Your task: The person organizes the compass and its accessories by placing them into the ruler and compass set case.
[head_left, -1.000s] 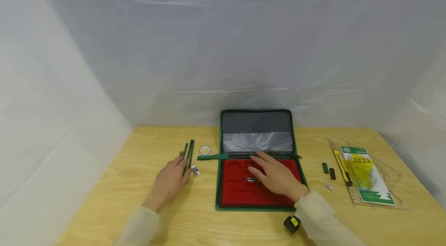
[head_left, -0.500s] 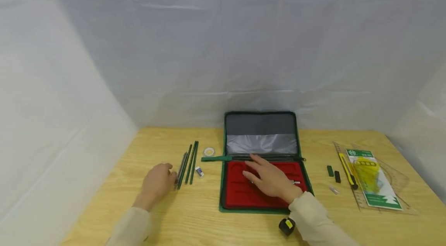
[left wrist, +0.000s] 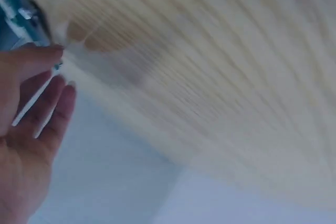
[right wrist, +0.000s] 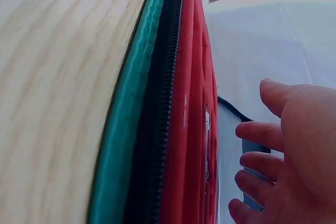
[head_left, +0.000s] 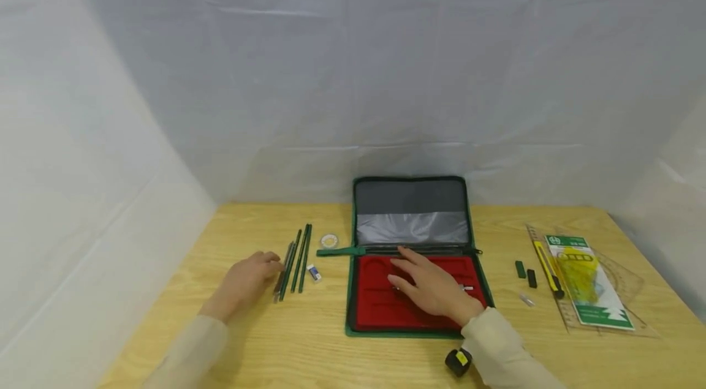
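Observation:
My left hand [head_left: 248, 279] is beside several pencils and pens [head_left: 292, 263] lying on the table. Its fingertips reach the leftmost pen; whether they touch it cannot be told. The left wrist view shows the thumb apart from loosely bent fingers [left wrist: 55, 108], with the pens [left wrist: 23, 11] just beyond. Spread over the open zip case [head_left: 380, 309] is my right hand [head_left: 436, 288], holding nothing. The case has a red moulded insert [right wrist: 181, 182] and a grey lid [head_left: 408, 196]. A slim metal instrument [right wrist: 207, 129] sits in the insert, partly hidden by the right hand in the head view.
An eraser [head_left: 314, 272] and a white tape roll [head_left: 329, 241] lie between pencils and case. Below the case is a small black object [head_left: 458, 362]. To the right are a green block [head_left: 520, 269], a black block [head_left: 532, 278], a yellow cutter [head_left: 548, 269] and packaged templates [head_left: 590, 282].
My left hand first drew back leftwards off the pencils, then stretched its fingers toward the leftmost pen. The right hand shifted slightly left over the case, baring the instrument's right end.

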Available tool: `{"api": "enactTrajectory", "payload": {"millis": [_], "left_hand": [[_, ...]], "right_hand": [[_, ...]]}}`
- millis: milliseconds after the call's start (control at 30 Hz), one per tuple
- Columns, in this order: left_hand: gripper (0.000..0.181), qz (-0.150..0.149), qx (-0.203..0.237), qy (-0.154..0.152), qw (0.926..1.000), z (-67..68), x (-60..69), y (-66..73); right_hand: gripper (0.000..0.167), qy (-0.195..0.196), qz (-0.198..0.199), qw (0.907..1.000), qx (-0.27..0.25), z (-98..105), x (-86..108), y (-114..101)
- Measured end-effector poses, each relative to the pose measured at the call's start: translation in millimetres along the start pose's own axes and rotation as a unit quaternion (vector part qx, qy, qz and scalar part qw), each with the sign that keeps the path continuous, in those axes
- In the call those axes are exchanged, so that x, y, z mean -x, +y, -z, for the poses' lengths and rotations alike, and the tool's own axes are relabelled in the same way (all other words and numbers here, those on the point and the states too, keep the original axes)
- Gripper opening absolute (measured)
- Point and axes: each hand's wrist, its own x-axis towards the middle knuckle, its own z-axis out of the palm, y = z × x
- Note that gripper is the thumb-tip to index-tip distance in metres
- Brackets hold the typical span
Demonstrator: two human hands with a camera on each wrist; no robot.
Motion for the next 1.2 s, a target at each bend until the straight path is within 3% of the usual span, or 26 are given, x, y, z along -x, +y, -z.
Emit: {"api": "enactTrajectory", "payload": {"millis": [200, 433, 700, 900, 1100, 1200], "left_hand": [[0.019, -0.049, -0.062, -0.006, 0.9968, -4.2, -6.7, -7.5], [0.019, -0.079, -0.119, -0.037, 0.9890, 0.2, -9.4, -10.9], [0.011, -0.079, -0.095, -0.029, 0.9919, 6.1, -10.3, -12.5], [0.020, -0.108, -0.110, -0.047, 0.9869, 6.2, -11.4, -15.9], [0.018, -0.150, -0.150, -0.084, 0.9736, 6.8, -20.5, -17.8], [0.018, -0.189, -0.211, -0.102, 0.9537, 9.3, -25.6, -18.5]], "right_hand": [[0.051, -0.002, 0.009, 0.9999, 0.010, 0, 3.5, 3], [0.052, -0.007, -0.001, 1.0000, -0.004, 2, 7.7, 8], [0.054, -0.009, -0.007, 0.9999, -0.005, 2, 13.7, 16], [0.053, -0.004, -0.003, 1.0000, -0.001, 4, 17.5, 21], [0.053, -0.010, 0.009, 0.9999, -0.002, 5, 19.4, 25], [0.053, -0.014, 0.016, 0.9997, -0.011, 6, 19.8, 26]]}}
